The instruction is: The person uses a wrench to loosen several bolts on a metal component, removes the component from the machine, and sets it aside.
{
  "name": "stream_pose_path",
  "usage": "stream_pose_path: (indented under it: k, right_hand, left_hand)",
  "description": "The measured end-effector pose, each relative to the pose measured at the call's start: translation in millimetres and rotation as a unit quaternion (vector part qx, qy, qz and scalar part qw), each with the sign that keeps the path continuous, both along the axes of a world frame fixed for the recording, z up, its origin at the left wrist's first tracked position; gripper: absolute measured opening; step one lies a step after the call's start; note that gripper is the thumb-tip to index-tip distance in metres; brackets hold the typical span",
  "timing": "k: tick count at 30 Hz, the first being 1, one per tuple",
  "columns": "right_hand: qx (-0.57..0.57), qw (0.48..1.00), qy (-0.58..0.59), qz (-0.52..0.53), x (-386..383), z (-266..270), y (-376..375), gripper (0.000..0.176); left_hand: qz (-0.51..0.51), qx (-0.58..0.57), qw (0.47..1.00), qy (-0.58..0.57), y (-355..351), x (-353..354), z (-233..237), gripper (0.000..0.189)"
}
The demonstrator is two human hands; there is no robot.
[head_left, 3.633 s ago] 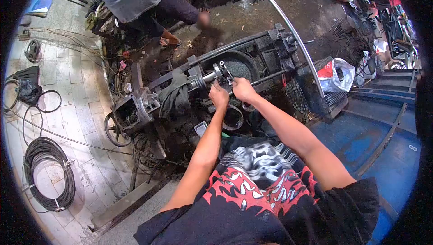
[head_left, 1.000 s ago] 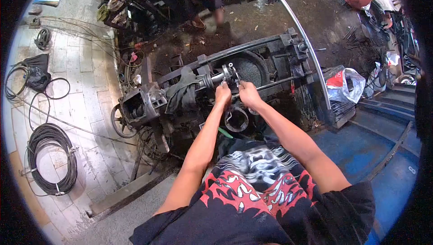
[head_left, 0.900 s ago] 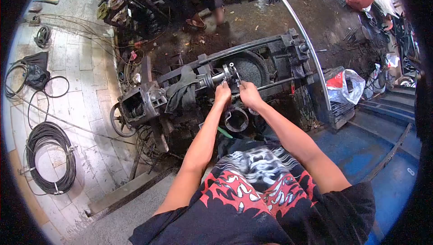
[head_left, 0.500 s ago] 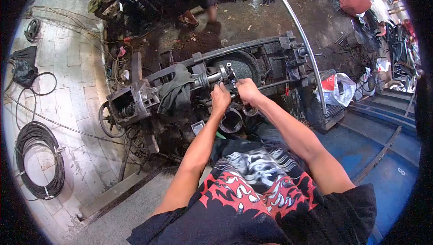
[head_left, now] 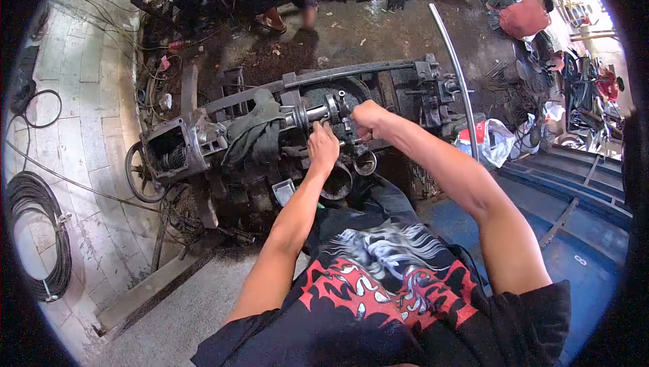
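Note:
A greasy lathe-like machine point(head_left: 351, 73) lies across the middle of the view, with a shiny metal cylinder point(head_left: 315, 114) on its axis. At the underside of that cylinder is my left hand point(head_left: 324, 148), its first fingers stretched up toward the metal. My right hand point(head_left: 367, 121) is closed beside the upright metal tool post point(head_left: 343, 105), and whatever it grips is hidden by the fingers. A dark grey rag point(head_left: 258, 130) drapes over the machine left of the cylinder. Two metal rings, the smaller one point(head_left: 365, 163) nearer my right hand, sit below my hands.
An open gearbox housing point(head_left: 169, 153) and a handwheel point(head_left: 140, 172) form the left end. A long metal tube point(head_left: 454, 63) slants past the right end. A coil of black cable point(head_left: 51, 232) lies on the tiles. Other people point(head_left: 526, 15) are at the back.
My right hand has turned and closed into a fist with the elbow swung outward, slightly away from my left hand. My left hand's fingers have straightened upward. The camera view has shifted.

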State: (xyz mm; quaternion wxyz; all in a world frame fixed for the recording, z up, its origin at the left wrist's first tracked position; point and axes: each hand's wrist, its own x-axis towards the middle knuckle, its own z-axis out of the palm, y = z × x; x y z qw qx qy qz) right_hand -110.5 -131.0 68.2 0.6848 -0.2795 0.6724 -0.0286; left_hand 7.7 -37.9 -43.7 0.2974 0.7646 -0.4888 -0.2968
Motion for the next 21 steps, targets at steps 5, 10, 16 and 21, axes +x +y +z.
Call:
stream_pose_path:
  k: [5, 10, 16, 21]
  right_hand:
    - [0.019, 0.998, -0.059, -0.024, -8, 3, 6, 0.015]
    - [0.024, 0.994, -0.086, -0.062, -9, -5, 11, 0.015]
    - [0.003, 0.998, -0.061, -0.021, -11, -21, 9, 0.015]
    - [-0.049, 0.997, -0.049, -0.033, -9, -22, 11, 0.022]
  left_hand:
    - [0.002, 0.04, 0.999, -0.004, 4, 1, 16, 0.031]
    - [0.019, 0.044, 0.999, -0.008, 6, 1, 24, 0.031]
    - [0.099, 0.06, 0.993, 0.018, 3, -9, 24, 0.034]
    - [0.111, 0.165, 0.98, 0.024, 13, -7, 27, 0.045]
